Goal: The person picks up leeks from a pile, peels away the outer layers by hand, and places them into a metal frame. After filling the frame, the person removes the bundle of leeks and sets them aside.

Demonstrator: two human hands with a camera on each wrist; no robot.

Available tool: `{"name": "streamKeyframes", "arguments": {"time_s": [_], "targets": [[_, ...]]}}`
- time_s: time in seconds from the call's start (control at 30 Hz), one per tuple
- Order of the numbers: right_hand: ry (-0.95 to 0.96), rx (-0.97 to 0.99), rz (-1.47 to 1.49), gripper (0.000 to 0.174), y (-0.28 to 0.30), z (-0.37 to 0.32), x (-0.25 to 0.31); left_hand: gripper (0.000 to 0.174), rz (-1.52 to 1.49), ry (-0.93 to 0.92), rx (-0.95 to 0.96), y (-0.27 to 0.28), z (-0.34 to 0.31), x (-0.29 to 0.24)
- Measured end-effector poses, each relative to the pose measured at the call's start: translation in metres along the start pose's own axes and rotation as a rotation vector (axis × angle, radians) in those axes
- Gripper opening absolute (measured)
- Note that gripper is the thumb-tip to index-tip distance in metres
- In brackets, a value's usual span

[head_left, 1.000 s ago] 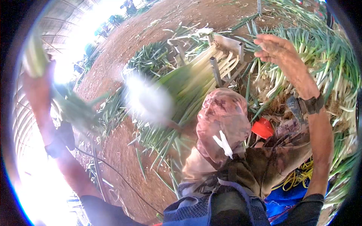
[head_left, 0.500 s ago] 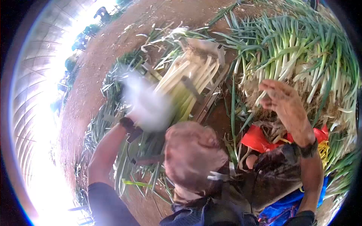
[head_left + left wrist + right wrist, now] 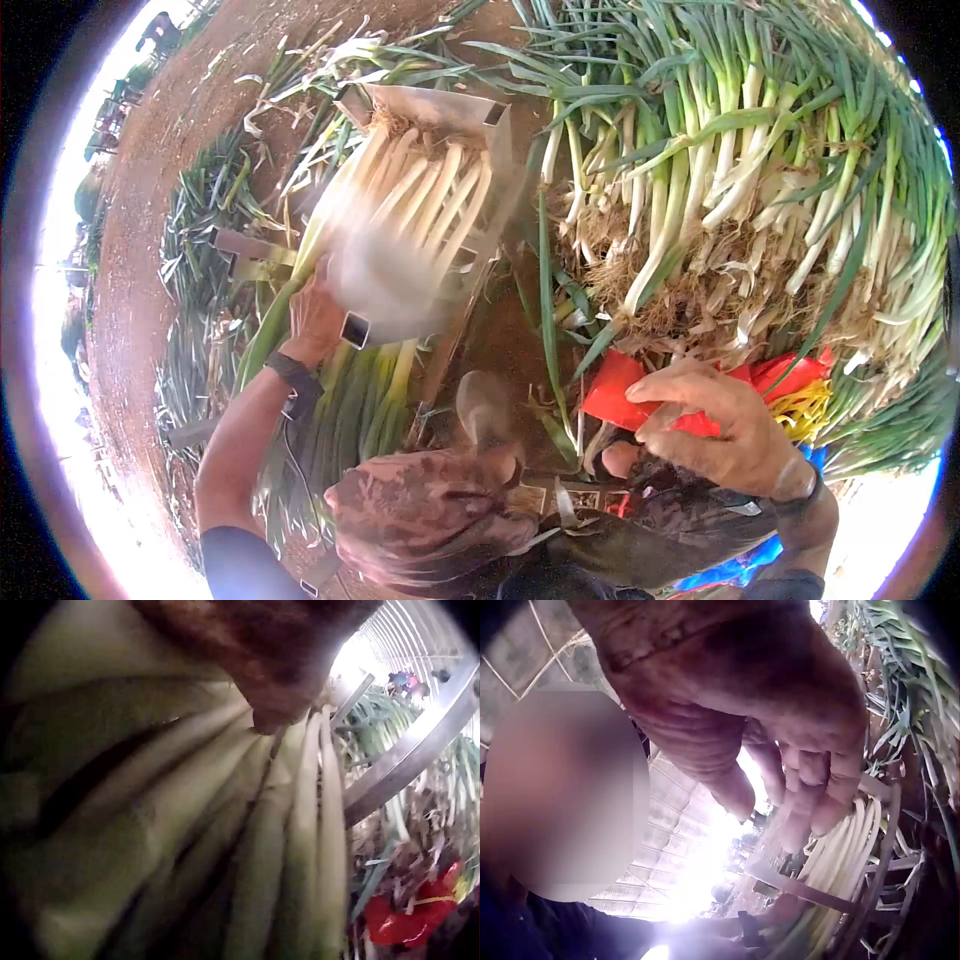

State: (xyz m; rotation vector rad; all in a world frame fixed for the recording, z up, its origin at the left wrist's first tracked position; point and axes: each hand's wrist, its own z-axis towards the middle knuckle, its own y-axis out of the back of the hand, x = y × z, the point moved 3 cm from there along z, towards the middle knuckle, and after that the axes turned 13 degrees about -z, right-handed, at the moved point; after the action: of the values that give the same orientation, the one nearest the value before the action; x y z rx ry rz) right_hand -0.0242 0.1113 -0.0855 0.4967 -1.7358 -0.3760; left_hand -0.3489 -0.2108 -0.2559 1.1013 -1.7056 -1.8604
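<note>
A bundle of green onions (image 3: 445, 205) lies in a metal frame (image 3: 440, 105), white root ends at the frame's far side and green leaves towards the person. My left hand (image 3: 316, 318) is at the bundle's left side, gripping stalks; a blurry pale spot covers its fingertips. In the left wrist view, that hand (image 3: 262, 652) is over pale stalks (image 3: 307, 817), its finger grip partly out of sight. My right hand (image 3: 715, 425) hovers above the lap and red plastic (image 3: 615, 388), fingers loosely bent and holding nothing; the right wrist view also shows this hand (image 3: 757, 697) empty.
A large pile of green onions with roots (image 3: 700, 150) spreads across the right. Loose leaves (image 3: 215, 235) lie left of the frame. Upright metal arms (image 3: 255, 250) flank the bundle. Yellow ties (image 3: 802, 410) are beside the red plastic.
My left hand has come from the far left, where it held green onions raised, down to the bundle in the frame. My right hand has lowered towards the red plastic. The head view has shifted.
</note>
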Motion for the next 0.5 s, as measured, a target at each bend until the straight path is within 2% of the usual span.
{"name": "streamKeyframes", "arguments": {"time_s": [0.07, 0.13, 0.2, 0.27, 0.33, 0.37, 0.4, 0.43, 0.5], "targets": [[0.037, 0.034, -0.072, 0.038, 0.001, 0.005, 0.006, 0.066, 0.198, -0.007, -0.107, -0.028, 0.006, 0.025], [-0.019, 0.090, -0.003, 0.038, -0.009, 0.000, 0.017, 0.069, 0.275, -0.019, -0.088, -0.026, 0.011, 0.012], [0.003, 0.129, -0.063, 0.036, -0.010, -0.001, 0.026, 0.068, 0.295, 0.077, 0.020, -0.014, 0.005, -0.003], [0.115, 0.229, -0.176, 0.035, -0.018, -0.009, 0.026, 0.072, 0.163, 0.077, 0.010, -0.009, 0.000, -0.007], [0.102, 0.206, -0.205, 0.034, -0.024, -0.018, 0.021, 0.078, -0.070, -0.042, -0.038, 0.005, -0.008, -0.018], [0.126, 0.204, -0.188, 0.034, -0.028, -0.019, 0.015, 0.086, -0.214, -0.069, 0.015, 0.014, -0.014, -0.023], [0.145, 0.197, -0.172, 0.033, -0.030, -0.021, 0.013, 0.085, -0.120, 0.028, 0.088, 0.013, -0.017, -0.018], [0.146, 0.185, -0.068, 0.032, -0.028, -0.021, 0.012, 0.080, -0.167, 0.156, 0.132, 0.032, -0.021, -0.038], [0.039, 0.110, 0.125, 0.032, -0.004, -0.036, 0.020, 0.074, -0.083, 0.085, 0.192, 0.058, -0.025, -0.056]]}}
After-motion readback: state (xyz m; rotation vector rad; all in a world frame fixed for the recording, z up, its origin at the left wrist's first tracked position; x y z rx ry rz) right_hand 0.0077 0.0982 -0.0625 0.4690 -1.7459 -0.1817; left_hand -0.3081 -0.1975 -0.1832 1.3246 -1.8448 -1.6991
